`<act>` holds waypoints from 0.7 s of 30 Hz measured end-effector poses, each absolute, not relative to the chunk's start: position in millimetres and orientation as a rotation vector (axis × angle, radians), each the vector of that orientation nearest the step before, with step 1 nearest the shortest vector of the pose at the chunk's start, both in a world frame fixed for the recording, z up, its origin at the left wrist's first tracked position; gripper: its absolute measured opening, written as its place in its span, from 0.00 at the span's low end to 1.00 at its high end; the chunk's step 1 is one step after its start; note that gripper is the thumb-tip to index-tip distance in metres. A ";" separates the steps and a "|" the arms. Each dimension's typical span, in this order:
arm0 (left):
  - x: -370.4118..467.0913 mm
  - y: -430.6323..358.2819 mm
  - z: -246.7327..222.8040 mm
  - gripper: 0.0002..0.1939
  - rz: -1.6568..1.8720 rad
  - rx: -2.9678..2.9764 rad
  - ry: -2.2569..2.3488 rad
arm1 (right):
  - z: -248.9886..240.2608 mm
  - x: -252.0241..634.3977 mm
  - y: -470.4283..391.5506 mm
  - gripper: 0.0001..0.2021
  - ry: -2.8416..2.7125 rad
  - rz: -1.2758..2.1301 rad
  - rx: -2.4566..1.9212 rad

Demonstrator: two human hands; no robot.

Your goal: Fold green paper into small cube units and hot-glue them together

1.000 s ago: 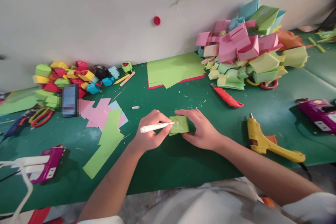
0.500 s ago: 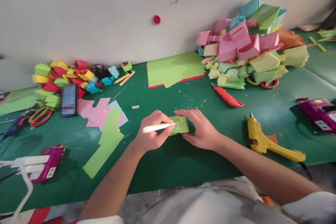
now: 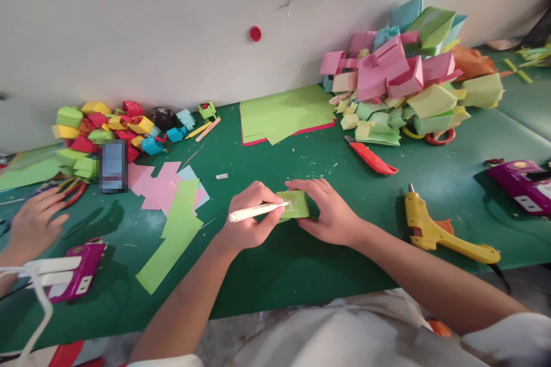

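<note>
My left hand (image 3: 255, 219) is closed round a white pen (image 3: 252, 212), its tip resting on a small green paper piece (image 3: 297, 205). Pale strokes show on that paper's top face. From the right, my right hand (image 3: 329, 212) grips the paper's edge between thumb and fingers, with the green tabletop beneath. My left fingertips also touch the paper's left side. To the left of my left arm lies a green paper strip (image 3: 172, 235) over pink paper cutouts (image 3: 157, 186).
A yellow glue gun (image 3: 443, 232) and a red utility knife (image 3: 373, 157) lie right. Pink, green and blue folded paper boxes (image 3: 400, 69) pile up behind; green sheets (image 3: 284, 112) lie by the wall. Another person's hand (image 3: 37, 223) is at far left, near a purple power strip (image 3: 84, 269).
Another person's hand has come in at the far left, by the scissors. The pen has tilted slightly, its back end lower and further left. My right hand stays on the paper.
</note>
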State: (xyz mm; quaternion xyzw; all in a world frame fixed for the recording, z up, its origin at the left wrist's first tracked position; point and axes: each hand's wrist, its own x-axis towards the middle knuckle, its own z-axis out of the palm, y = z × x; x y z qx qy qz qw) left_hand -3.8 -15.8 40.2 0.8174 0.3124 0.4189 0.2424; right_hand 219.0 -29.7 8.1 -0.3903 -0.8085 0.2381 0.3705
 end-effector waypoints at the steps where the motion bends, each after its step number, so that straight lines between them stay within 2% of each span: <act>1: -3.7 -15.8 40.3 0.01 1.137 2.232 0.863 | 8.1 219.0 -29.6 0.33 -2.075 0.612 -1.001; 12: -1.0 -14.6 43.0 0.04 1.055 2.310 0.826 | 8.7 217.8 -30.4 0.33 -2.081 0.620 -0.991; 21: 1.3 -15.6 41.2 0.01 1.036 2.300 0.866 | 7.7 218.1 -30.4 0.34 -2.078 0.619 -0.999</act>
